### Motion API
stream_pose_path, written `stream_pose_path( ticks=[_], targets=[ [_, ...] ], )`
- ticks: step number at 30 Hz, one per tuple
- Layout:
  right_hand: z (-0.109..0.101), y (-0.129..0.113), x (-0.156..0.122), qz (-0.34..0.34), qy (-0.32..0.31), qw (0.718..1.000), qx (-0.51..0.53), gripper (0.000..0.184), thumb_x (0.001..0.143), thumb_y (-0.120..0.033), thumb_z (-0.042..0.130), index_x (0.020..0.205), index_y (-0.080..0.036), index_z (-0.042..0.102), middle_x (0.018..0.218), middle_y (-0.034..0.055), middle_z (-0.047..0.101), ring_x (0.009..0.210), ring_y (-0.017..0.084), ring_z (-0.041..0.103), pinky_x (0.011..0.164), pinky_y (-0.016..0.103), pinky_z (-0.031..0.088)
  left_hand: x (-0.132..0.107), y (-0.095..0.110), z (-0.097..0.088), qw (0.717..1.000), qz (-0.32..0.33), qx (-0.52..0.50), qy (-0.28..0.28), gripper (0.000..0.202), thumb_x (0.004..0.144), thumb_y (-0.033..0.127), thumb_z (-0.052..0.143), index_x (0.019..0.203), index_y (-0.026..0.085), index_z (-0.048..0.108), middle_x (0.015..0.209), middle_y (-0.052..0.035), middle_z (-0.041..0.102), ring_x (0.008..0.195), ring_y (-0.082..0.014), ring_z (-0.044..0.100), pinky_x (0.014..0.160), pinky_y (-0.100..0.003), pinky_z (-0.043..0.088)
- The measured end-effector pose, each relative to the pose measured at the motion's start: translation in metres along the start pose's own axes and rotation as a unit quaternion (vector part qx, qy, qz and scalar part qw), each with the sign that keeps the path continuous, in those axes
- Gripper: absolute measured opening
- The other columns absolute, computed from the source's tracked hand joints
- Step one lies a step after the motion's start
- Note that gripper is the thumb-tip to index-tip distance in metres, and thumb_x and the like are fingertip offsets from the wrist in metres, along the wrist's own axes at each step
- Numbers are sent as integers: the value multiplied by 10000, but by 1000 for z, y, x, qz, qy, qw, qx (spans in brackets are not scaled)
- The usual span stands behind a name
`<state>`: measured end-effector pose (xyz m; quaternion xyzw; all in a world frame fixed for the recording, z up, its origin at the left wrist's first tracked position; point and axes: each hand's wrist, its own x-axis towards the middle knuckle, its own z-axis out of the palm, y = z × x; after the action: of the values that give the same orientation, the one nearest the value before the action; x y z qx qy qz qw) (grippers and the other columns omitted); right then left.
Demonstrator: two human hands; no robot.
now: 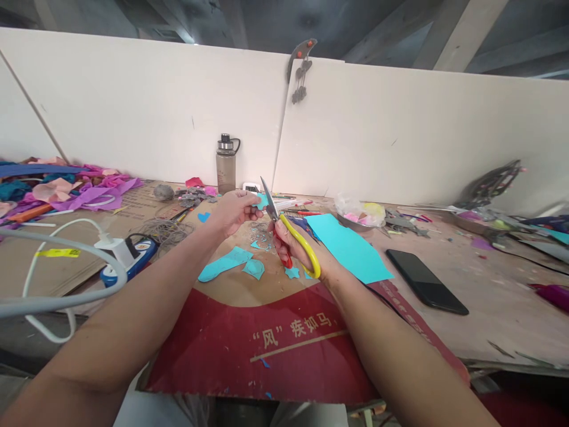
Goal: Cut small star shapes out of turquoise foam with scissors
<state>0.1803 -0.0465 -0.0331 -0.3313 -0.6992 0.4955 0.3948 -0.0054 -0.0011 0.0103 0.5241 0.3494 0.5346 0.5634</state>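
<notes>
Between the fingertips of my left hand (pixel 235 212) is a small turquoise paper piece (pixel 262 201). My right hand (pixel 293 243) grips scissors (pixel 306 244) with yellow and red handles, their blades pointing up and away beside that piece. Whether the blades touch the paper I cannot tell. Below my hands, turquoise offcuts (pixel 226 264) and a rounded scrap (pixel 253 269) lie on the cardboard (pixel 249 293). A small star-shaped piece (pixel 292 273) rests just under the scissors' handles. Right of my right hand lies a large turquoise sheet (pixel 351 249).
A black phone (pixel 427 281) lies at the right. Behind my hands stands a bottle (pixel 226 169) against the white partition (pixel 133 107). A power strip (pixel 128 261) with a white cable is at the left, near colourful scraps (pixel 57 190). A bowl with a plastic bag (pixel 360 212) sits behind the sheet.
</notes>
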Motion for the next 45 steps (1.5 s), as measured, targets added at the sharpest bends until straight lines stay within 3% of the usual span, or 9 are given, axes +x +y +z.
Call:
stream_pose_path(
  ticks=[15,22,27,45],
  targets=[
    [1,-9,-4,-2,13,999,-45,658,801,-879,549,733,-231,458,574,-48,447,451,96,412,434,248,372,1,-1,-2,1000,-1,11,1,138,683,156,762,680,100,636,661,-66,679,508,-92,591,522,-226,453],
    [0,5,0,31,-15,996,79,582,867,-809,555,959,-236,519,680,-63,455,498,92,402,443,230,409,0,0,0,1000,4,-14,-11,158,674,166,786,648,113,639,629,-44,648,538,-93,590,526,-222,442],
    [-1,9,0,33,-23,992,119,566,867,-784,585,1024,-243,536,716,-64,458,516,94,415,442,223,424,1,-1,-2,1000,10,-13,-17,155,677,168,789,641,117,647,622,-40,633,551,-98,588,525,-227,441],
    [-1,3,0,9,-9,1000,19,595,877,-827,512,923,-235,546,644,-54,473,469,96,418,424,238,398,-2,5,3,1000,-1,4,5,137,698,119,737,625,108,622,590,-47,627,494,-94,578,477,-213,413]
  ],
)
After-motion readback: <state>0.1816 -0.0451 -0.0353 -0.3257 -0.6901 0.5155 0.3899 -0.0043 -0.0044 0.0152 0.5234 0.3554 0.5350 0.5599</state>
